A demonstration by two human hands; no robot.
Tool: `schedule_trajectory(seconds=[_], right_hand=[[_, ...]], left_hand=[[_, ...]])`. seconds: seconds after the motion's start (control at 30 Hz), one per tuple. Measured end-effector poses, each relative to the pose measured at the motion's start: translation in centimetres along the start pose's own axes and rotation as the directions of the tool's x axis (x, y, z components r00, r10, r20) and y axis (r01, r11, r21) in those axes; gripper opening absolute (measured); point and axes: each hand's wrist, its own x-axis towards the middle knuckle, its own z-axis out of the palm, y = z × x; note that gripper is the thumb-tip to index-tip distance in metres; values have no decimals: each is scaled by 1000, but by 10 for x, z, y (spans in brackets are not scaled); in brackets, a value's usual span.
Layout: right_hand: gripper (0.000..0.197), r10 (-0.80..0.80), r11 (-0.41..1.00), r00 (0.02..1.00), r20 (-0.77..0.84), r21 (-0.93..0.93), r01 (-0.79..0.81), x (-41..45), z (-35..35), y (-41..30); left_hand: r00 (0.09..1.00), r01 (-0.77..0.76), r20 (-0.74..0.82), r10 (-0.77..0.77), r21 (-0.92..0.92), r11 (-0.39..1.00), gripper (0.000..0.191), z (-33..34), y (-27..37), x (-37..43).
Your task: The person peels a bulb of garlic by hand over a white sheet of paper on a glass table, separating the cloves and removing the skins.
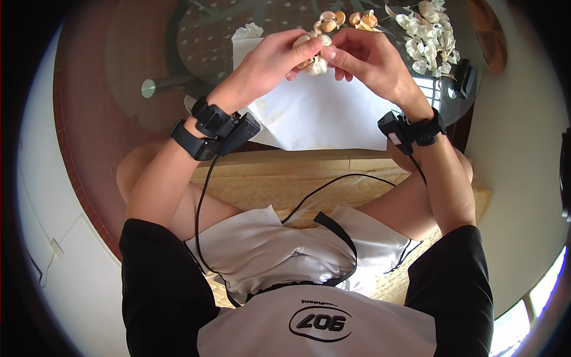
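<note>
Both my hands meet around a garlic bulb (316,66) above a sheet of white paper (321,111). The bulb's cloves are partly spread apart, with some whitish skin on them. My left hand (279,53) grips it from the left, thumb across the top. From the right, my right hand (368,56) pinches it with its thumb at the bulb's edge; the curled fingers behind are partly hidden. Just beyond my hands lie loose garlic cloves (329,21) with pinkish-tan skins. More cloves (363,20) rest slightly to their right.
A heap of papery garlic skins (426,40) lies at the far right of the glass table (205,49), with a garlic bulb (429,11) at its top. A black device (465,78) stands by the right rim. Crumpled white material (247,31) sits by the paper's far-left corner. Black cables (205,196) trail from my wrists.
</note>
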Motion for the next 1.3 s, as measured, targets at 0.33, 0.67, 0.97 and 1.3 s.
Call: schedule_trajectory(seconds=[0.33,0.67,0.97,1.3], right_hand=[[28,-24,985,997,67,171,13,-6,11,13],[31,-50,996,997,-57,-72,46,1,11,16],[20,-649,616,749,-135,-670,413,32,-7,36],[21,-581,616,774,-253,-757,216,33,9,26]], left_hand=[[998,-53,-26,52,-23,998,35,6,-13,-4],[995,-5,-101,13,86,996,32,1,-7,4],[916,-4,-376,140,340,941,39,-14,-18,14],[890,69,-425,168,489,869,43,-15,-22,13]])
